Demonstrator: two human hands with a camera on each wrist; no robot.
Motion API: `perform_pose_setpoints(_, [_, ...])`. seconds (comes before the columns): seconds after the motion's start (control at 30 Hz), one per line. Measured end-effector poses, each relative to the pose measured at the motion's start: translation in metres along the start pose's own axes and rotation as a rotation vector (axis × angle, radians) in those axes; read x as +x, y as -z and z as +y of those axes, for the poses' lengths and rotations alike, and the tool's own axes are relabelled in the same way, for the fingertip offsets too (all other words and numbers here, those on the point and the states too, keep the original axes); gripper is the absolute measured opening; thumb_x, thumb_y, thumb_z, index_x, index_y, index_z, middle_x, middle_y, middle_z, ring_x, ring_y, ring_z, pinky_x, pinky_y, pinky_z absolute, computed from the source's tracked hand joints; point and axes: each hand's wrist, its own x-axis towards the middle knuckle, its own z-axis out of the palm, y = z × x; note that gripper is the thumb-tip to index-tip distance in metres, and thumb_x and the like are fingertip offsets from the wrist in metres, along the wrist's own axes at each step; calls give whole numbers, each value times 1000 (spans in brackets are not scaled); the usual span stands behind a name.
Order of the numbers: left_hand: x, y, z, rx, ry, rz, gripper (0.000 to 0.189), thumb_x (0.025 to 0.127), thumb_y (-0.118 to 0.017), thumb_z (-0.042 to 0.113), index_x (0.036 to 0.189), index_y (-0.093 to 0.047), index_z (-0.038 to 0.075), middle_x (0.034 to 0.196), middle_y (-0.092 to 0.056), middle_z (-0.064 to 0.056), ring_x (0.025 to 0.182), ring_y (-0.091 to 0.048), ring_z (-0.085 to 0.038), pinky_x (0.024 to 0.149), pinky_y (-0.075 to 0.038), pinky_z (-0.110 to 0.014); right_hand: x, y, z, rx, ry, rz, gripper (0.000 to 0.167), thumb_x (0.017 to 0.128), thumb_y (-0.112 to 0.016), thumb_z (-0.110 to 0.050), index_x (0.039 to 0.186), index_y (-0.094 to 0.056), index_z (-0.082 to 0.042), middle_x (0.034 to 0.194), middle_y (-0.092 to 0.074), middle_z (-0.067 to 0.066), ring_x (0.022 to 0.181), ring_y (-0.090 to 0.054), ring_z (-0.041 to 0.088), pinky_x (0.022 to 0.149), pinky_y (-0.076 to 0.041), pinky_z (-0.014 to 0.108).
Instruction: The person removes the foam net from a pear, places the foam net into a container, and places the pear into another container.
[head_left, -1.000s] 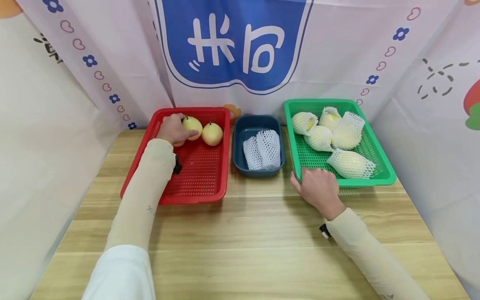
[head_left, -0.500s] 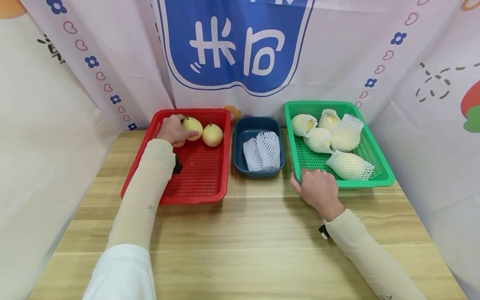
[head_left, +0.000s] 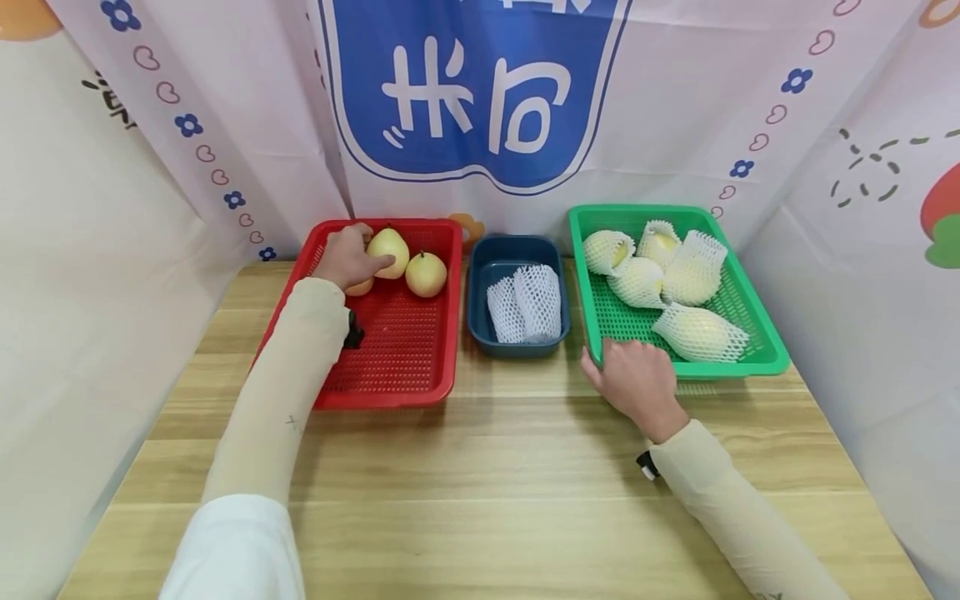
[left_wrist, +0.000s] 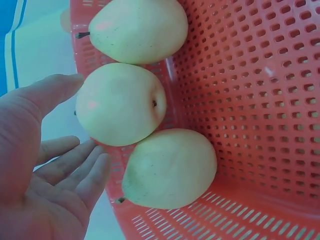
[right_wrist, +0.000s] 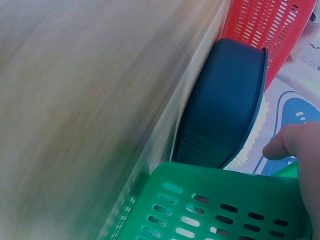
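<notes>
My left hand (head_left: 347,258) is in the red basket (head_left: 411,393), at its far left. In the left wrist view its thumb and relaxed fingers spread around the stem end of a bare pear (left_wrist: 120,105), without closing on it. A second pear (left_wrist: 145,30) and a third pear (left_wrist: 172,170) lie against that one on either side; in the head view the hand partly hides the third. My right hand (head_left: 637,379) grips the near left corner of the green basket (head_left: 765,367), fingers curled over the rim. Several pears in white foam nets (head_left: 702,332) lie in that basket.
A dark blue tub (head_left: 517,348) stands between the baskets, holding white foam nets (head_left: 538,302). All three containers stand on the wooden table (head_left: 480,500), near the printed cloth (head_left: 660,108) behind. Cloth walls rise at both sides.
The pear by my left hand has tipped more upright and shifted slightly right, its stem now pointing up. My right hand has stayed at the green basket's corner.
</notes>
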Motion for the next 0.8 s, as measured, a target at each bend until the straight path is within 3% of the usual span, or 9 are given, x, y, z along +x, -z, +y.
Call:
perform_pose_setpoints(0.47, [-38,38,28,49,-62,-67,72,102,-65,29,155,-39,-12,154,-49,-33,144,-47,-48,120,-39,-61,0,0,-3,-8,-1,10,57,98,-63,-38,55,-33,-17,45,-22,-3,33,-34,21,32,-24,33])
perform_pose_setpoints(0.8, [-96,43,63,72,-152,-60,71,101,-68,30,158,-40,-3,151,-56,-25,131,-57,-39,114,-48,-60,-1,-3,-1,-6,9,38,57,98,-64,-37,55,-32,-17,47,-19,-4,33,-33,20,32,-22,32])
